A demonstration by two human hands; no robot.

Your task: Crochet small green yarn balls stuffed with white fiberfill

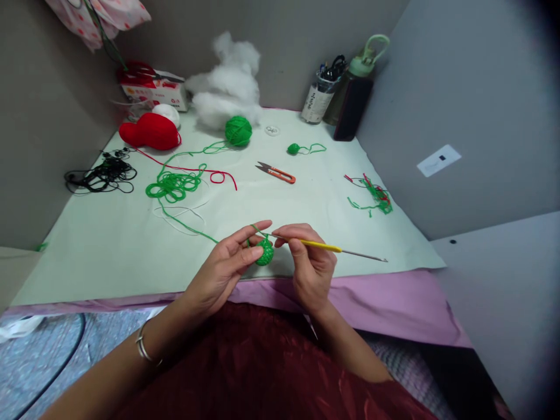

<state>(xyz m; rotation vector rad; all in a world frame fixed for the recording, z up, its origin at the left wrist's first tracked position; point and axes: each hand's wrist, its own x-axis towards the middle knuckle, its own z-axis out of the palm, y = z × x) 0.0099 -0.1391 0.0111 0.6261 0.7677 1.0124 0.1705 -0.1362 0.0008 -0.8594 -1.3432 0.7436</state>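
My left hand [230,262] pinches a small round green crochet piece [265,253] between thumb and fingers, with green yarn looped over the raised index finger. In my right hand [311,262] is a double-ended crochet hook [321,245] with a yellow grip, held like a pen. One metal end meets the top of the crochet piece; the other points out to the right. From my left hand the working yarn [188,228] runs back to a loose green coil [175,185] and on toward a green yarn ball [238,131].
Orange thread snips [276,172] lie mid-table, with a small green crocheted piece [293,149] behind. Red yarn [153,132], black yarn [109,172] and white stuffing [227,87] sit back left. Yarn scraps [378,195] lie right; a bottle [362,64], dark phone [353,111] and pen cup [318,102] stand back right.
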